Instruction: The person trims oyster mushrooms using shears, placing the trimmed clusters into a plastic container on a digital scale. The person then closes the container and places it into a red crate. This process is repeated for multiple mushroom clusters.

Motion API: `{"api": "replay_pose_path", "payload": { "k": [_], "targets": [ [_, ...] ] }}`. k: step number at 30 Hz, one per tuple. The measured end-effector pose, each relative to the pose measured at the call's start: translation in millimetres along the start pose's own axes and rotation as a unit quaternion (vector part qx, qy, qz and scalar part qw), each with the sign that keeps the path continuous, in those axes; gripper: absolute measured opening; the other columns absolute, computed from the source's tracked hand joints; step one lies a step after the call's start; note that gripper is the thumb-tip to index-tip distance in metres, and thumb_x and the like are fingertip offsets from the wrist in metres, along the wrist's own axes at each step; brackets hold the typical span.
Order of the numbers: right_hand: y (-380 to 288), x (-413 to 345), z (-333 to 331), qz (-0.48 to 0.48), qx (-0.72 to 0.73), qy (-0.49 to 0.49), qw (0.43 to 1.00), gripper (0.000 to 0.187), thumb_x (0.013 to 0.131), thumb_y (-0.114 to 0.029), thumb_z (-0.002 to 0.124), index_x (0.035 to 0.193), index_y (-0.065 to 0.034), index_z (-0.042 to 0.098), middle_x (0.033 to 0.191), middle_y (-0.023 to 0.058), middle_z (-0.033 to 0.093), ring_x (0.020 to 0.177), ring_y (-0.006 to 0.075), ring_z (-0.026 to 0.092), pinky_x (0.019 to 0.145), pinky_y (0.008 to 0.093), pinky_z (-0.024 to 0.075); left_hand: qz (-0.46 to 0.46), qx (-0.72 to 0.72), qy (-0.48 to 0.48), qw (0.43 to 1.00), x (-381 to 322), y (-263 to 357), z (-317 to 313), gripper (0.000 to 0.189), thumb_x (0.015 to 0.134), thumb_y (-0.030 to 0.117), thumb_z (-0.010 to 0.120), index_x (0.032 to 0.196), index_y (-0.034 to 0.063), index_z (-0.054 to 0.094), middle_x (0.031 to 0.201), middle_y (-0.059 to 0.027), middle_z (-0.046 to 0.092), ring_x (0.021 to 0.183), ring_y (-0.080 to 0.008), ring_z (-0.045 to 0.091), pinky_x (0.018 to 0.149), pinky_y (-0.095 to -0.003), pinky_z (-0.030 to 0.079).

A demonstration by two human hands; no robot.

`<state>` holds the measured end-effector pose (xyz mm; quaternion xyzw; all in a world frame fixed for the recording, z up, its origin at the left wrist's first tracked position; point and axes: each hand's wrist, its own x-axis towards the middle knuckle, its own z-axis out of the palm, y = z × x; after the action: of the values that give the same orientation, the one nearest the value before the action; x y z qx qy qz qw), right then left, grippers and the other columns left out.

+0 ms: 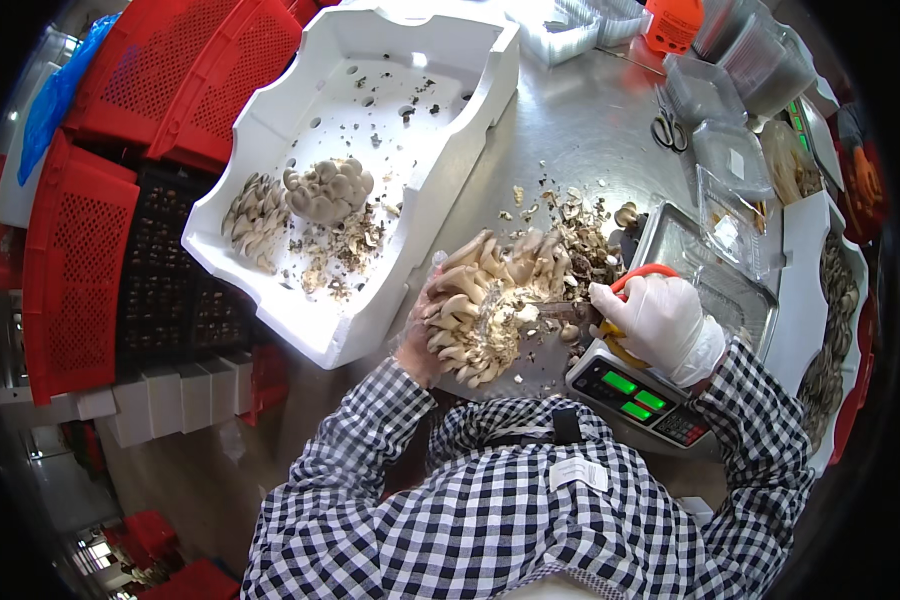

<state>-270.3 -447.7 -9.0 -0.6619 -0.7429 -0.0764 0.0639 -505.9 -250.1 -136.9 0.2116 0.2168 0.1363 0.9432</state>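
Note:
My left hand (418,334), in a thin clear glove, grips a large cluster of oyster mushrooms (457,330) from its left side. The pale cut base of the cluster faces up and right. My right hand (658,319) wears a white glove and is closed around a bladed cutting tool (566,310) with red and yellow on its handle. Its blade reaches left to the mushroom base; whether it is scissors or a knife I cannot tell. Beyond the cluster, trimmings and dark crumbs (581,240) lie heaped on the steel table (547,127).
A white foam crate (427,172) on the left holds mushroom clusters (330,190) and scraps. A digital scale (637,397) with a metal tray (739,315) stands at right. Black-handled scissors (669,133) lie near clear plastic containers (731,150). Another white crate (802,262) holds mushrooms. Red crates (82,262) stand left.

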Motion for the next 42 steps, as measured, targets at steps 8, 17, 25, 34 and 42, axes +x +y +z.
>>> {"api": "replay_pose_path", "payload": {
  "k": [8, 17, 25, 34, 42],
  "targets": [
    [-25.3, 5.7, -10.7, 0.13, 0.09, 0.003, 0.987, 0.056, 0.072, -0.03, 0.083, 0.122, -0.0109, 0.064, 0.077, 0.0056, 0.056, 0.074, 0.025, 0.058, 0.065, 0.0397, 0.0465, 0.022, -0.034, -0.021, 0.999, -5.0, -0.7, -6.5, 0.055, 0.106, 0.037, 0.043, 0.152, 0.0064, 0.037, 0.136, -0.0082, 0.057, 0.097, -0.0149, 0.06, 0.07, -0.0316, 0.044],
    [-15.7, 0.1, -30.8, 0.08, 0.033, -0.044, 0.995, 0.058, 0.069, -0.029, 0.084, 0.122, -0.0156, 0.065, 0.086, 0.0079, 0.057, 0.083, 0.0296, 0.057, 0.072, 0.0422, 0.0466, 0.036, -0.03, -0.022, 0.999, 19.3, -2.7, -0.7, 0.056, 0.107, 0.042, 0.039, 0.151, 0.0068, 0.038, 0.138, -0.009, 0.056, 0.107, -0.0188, 0.057, 0.082, -0.037, 0.042],
    [-32.8, 2.3, -4.6, 0.138, 0.157, 0.009, 0.978, 0.057, 0.067, -0.026, 0.086, 0.119, -0.0164, 0.065, 0.082, 0.0046, 0.058, 0.076, 0.0254, 0.059, 0.064, 0.0383, 0.0482, 0.033, -0.045, -0.012, 0.998, -1.0, -11.3, -22.1, 0.058, 0.107, 0.045, 0.036, 0.15, 0.0072, 0.04, 0.139, -0.0097, 0.056, 0.116, -0.0221, 0.055, 0.094, -0.0419, 0.041],
    [-80.3, 7.0, 20.5, 0.258, 0.175, 0.037, 0.949, 0.049, 0.07, -0.029, 0.084, 0.112, -0.0161, 0.062, 0.08, 0.0087, 0.059, 0.068, 0.0284, 0.061, 0.057, 0.0406, 0.0503, 0.079, -0.033, -0.038, 0.996, -10.8, -0.4, -28.1, 0.061, 0.107, 0.05, 0.032, 0.149, 0.0075, 0.042, 0.14, -0.0106, 0.055, 0.126, -0.0259, 0.052, 0.106, -0.0473, 0.039],
    [-131.0, -6.7, 78.9, 0.512, 0.61, 0.043, 0.603, 0.048, 0.089, -0.025, 0.08, 0.129, -0.0073, 0.06, 0.092, 0.0046, 0.068, 0.077, 0.0127, 0.064, 0.068, 0.0258, 0.0539, 0.074, -0.108, -0.142, 0.981, -7.4, 11.2, -22.9, 0.06, 0.108, 0.05, 0.031, 0.148, 0.0076, 0.044, 0.14, -0.012, 0.055, 0.129, -0.0282, 0.053, 0.113, -0.0492, 0.041]
  ]
}}
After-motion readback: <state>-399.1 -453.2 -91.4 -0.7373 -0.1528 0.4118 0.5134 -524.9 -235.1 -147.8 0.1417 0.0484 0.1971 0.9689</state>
